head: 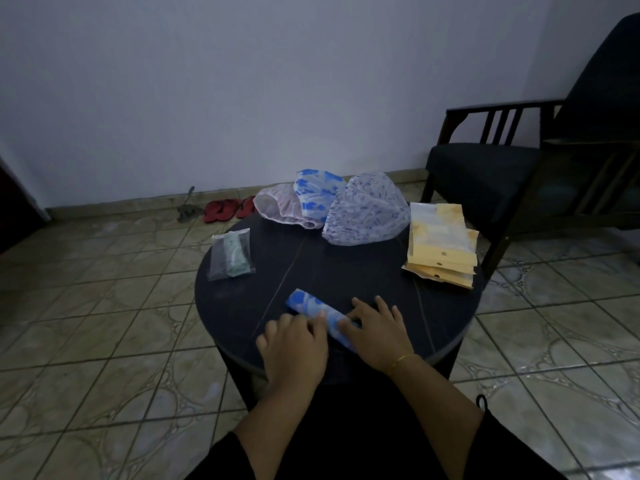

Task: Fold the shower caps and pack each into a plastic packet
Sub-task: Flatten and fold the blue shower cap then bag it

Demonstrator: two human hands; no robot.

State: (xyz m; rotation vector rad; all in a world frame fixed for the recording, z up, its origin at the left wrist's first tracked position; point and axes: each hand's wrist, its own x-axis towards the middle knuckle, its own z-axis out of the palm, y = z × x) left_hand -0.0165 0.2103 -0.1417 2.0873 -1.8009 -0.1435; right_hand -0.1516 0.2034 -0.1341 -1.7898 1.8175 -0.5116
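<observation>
A blue-and-white shower cap, folded into a narrow strip, lies near the front of the round dark table. My left hand presses on the strip's middle with fingers laid flat. My right hand rests on its right end, fingers spread. At the table's back lie three loose caps: a pink one, a blue-patterned one and a purple-speckled one. A clear packet holding a green cap lies at the left. A stack of yellow-backed plastic packets sits at the right.
A dark armchair stands close to the table's right side. Red sandals and a grey object lie on the tiled floor by the far wall.
</observation>
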